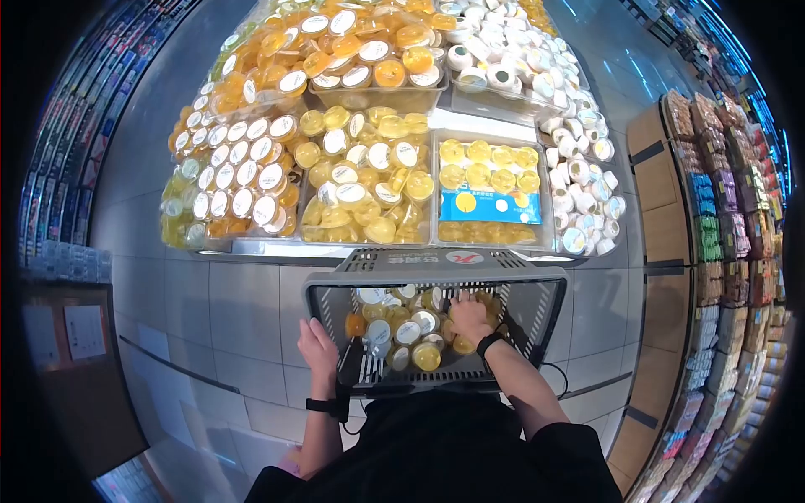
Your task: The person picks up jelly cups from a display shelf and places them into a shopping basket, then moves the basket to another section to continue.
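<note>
A grey plastic shopping basket (pixel 549 323) stands in front of my body, holding a pile of jelly cups (pixel 408 333), some yellow and others showing white lids. My right hand (pixel 468 315) is inside it, on the right part of the pile. Its fingers bend down around a yellow jelly cup, which the hand mostly hides. Outside the basket's left rim, my left hand (pixel 318 346) has its fingers stretched out and holds nothing. A black band circles each wrist.
Beyond the basket stands a display heaped with yellow jelly cups (pixel 369 180), orange jelly cups (pixel 331 42) and white-wrapped cups (pixel 579 189). A blue-labelled tray (pixel 490 205) sits at its front. Shelves of packets (pixel 721 226) line the right; a brown cabinet (pixel 80 377) stands left.
</note>
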Demonstrator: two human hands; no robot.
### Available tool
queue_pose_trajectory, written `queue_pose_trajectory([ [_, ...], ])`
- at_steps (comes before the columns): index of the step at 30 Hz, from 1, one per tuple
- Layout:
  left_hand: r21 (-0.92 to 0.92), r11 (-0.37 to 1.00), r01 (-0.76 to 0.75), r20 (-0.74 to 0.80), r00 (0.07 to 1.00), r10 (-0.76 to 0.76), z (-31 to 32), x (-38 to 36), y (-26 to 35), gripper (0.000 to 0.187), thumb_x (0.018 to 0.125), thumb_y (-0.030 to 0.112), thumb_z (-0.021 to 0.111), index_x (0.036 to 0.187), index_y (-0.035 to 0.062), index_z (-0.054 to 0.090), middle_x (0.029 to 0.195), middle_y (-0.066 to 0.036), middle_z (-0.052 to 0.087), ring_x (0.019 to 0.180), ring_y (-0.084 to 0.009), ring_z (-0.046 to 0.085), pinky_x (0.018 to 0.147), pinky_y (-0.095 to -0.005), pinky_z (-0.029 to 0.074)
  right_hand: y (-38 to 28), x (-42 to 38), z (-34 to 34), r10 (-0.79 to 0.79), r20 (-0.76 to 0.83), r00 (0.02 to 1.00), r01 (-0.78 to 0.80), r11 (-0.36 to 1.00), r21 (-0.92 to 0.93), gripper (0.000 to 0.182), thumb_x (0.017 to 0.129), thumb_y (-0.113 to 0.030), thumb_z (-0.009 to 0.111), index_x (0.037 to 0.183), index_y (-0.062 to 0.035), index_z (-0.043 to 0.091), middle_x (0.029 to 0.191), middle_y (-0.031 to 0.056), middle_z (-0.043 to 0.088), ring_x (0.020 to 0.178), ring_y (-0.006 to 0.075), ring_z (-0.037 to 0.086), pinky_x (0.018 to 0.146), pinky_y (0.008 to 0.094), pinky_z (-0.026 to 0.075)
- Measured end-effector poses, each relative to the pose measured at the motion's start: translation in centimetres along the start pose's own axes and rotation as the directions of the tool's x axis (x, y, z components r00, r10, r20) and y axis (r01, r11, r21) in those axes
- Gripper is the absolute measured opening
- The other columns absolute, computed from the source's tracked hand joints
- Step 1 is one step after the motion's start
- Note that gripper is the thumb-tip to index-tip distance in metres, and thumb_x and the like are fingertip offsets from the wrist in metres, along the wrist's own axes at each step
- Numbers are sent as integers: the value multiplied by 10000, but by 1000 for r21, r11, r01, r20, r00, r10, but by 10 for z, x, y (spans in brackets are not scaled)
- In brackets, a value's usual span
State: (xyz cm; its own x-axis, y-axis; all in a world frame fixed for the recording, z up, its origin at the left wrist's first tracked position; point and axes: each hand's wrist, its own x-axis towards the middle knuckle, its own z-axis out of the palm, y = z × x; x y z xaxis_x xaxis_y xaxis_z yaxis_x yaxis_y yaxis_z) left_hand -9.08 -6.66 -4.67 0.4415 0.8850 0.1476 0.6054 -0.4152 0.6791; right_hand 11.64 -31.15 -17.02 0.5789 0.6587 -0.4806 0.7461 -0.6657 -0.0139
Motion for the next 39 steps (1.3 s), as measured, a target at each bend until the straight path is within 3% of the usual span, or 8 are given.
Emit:
queue_pose_trajectory([
  [5,8,998,61,50,997,-62,-1,0,-1,290,983,205,408,813,-28,439,632,-272,505,626,-492,517,528,-504,364,-20,9,35,5,-202,979,-35,989,-144,206,807,-131,573,1006,-78,576,1006,147,603,1029,286,596,717,377,539],
  [9,-12,1000,-1,-4,1000,1,2,0,-5,293,983,207,408,815,-30,448,621,-270,501,601,-493,509,511,-502,359,-14,18,35,-19,-157,987,2,994,-106,184,787,-135,595,960,-82,561,908,108,663,815,280,668,650,377,546],
  [15,-23,1000,12,-3,1000,-12,1,0,0,294,983,198,415,804,-33,449,600,-261,493,567,-477,496,492,-489,348,-7,13,4,51,-84,995,-45,997,66,218,785,-131,592,987,-70,650,970,112,669,896,285,669,629,426,547],
  [24,-24,1000,16,0,1000,-16,0,0,-1,300,982,199,418,795,-31,463,588,-256,493,565,-477,499,491,-499,343,-29,26,-7,187,148,971,-164,974,-158,223,812,-155,565,940,-94,737,987,106,712,838,282,693,554,560,511],
  [30,-48,998,32,-10,999,-32,0,-1,2,305,981,205,420,792,-30,461,590,-257,488,560,-476,494,494,-502,340,5,5,-60,194,155,969,-227,945,235,378,713,-351,731,981,-85,732,940,180,699,904,305,682,751,405,552],
  [34,-64,997,33,-22,999,-35,1,1,5,309,981,207,422,787,-30,459,590,-257,483,554,-473,489,493,-499,338,22,-36,-137,19,212,977,-164,700,695,500,687,-380,751,1003,4,697,943,178,705,869,325,675,788,352,521],
  [36,-51,999,3,-26,1000,-4,0,0,2,312,982,209,423,782,-30,456,584,-252,478,544,-467,483,489,-495,338,22,-66,-182,-222,45,974,36,347,937,425,724,-291,785,1065,-54,696,987,103,712,883,205,669,792,326,506],
  [39,-47,999,26,-10,1000,-27,-1,1,4,310,981,206,424,780,-28,453,583,-248,477,544,-462,483,492,-492,341,31,-102,-274,-255,-125,959,201,298,933,413,740,-255,790,1080,-45,685,968,74,712,829,144,651,769,278,491],
])
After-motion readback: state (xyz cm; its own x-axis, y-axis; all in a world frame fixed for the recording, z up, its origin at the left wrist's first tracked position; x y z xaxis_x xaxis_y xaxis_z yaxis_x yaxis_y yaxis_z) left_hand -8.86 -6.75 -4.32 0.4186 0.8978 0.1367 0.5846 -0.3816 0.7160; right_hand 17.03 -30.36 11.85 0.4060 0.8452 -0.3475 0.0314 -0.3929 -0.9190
